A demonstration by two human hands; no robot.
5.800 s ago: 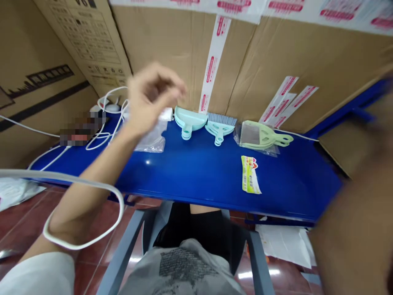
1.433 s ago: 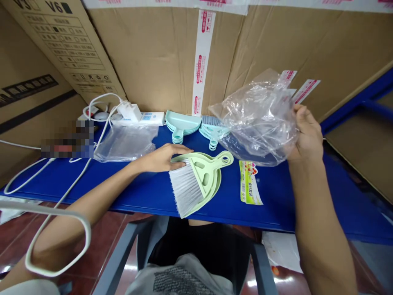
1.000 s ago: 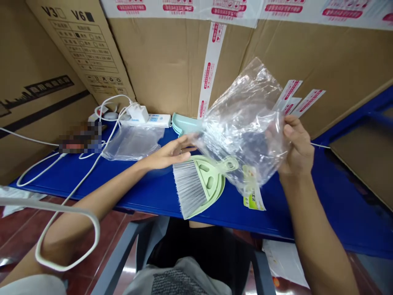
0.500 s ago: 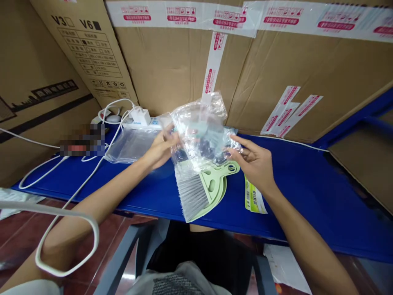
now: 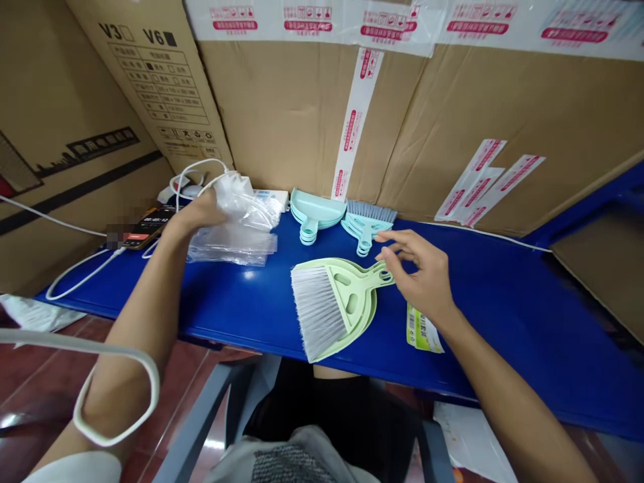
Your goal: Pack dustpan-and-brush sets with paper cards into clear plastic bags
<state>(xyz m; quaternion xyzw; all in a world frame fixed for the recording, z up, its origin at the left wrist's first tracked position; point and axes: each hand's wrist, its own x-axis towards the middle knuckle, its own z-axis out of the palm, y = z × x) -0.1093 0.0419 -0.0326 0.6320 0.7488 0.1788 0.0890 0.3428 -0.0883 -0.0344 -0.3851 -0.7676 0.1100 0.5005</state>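
Note:
At the back left, my left hand (image 5: 204,209) grips a crumpled clear plastic bag (image 5: 246,206) over a flat stack of clear bags (image 5: 229,247); its fingertips are partly hidden by the film. My right hand (image 5: 425,272) hovers just beyond the handle of a light green dustpan (image 5: 373,310), thumb and fingers apart, holding nothing. On that dustpan lies a matching brush (image 5: 322,308) with pale grey bristles pointing left. Behind them sit stacked light blue dustpans (image 5: 316,206) and light blue brushes (image 5: 366,221) with grey bristles. Below my right hand is a green-and-white printed label (image 5: 422,332).
Cardboard (image 5: 292,114) walls in the back of the blue table (image 5: 226,302). On the left lie a phone (image 5: 148,228), white cables (image 5: 83,278) and a partly covered white power strip (image 5: 274,199). A white cable loops over my left forearm.
The clear bag has moved left from the table's middle with my left hand, and my right hand no longer holds it. The light blue dustpans and brushes now show uncovered.

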